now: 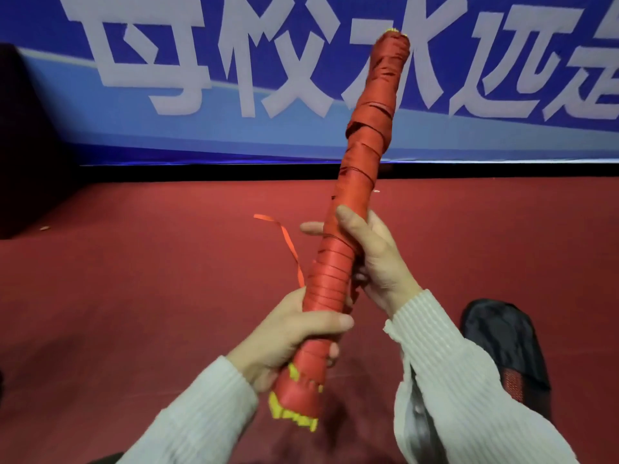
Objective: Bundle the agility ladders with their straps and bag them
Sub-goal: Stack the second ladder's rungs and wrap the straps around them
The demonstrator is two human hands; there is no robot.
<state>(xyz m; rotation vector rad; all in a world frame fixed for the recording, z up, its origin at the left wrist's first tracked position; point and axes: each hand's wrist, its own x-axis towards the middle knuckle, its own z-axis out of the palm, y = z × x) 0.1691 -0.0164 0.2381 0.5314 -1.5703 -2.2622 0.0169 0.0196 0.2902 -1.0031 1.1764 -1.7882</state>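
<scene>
Strap-wound orange ladder bundle (360, 182), tilted upright; black bag (502, 343) on floor.

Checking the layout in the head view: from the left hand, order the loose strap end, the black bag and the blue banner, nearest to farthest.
From the left hand:
1. Loose strap end, just above it, left of the bundle.
2. Black bag, on the floor to the right.
3. Blue banner, across the back wall.

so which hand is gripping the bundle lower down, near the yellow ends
The left hand holds the ladder bundle just above its yellow rung ends; the right hand grips higher, mid-bundle.
</scene>
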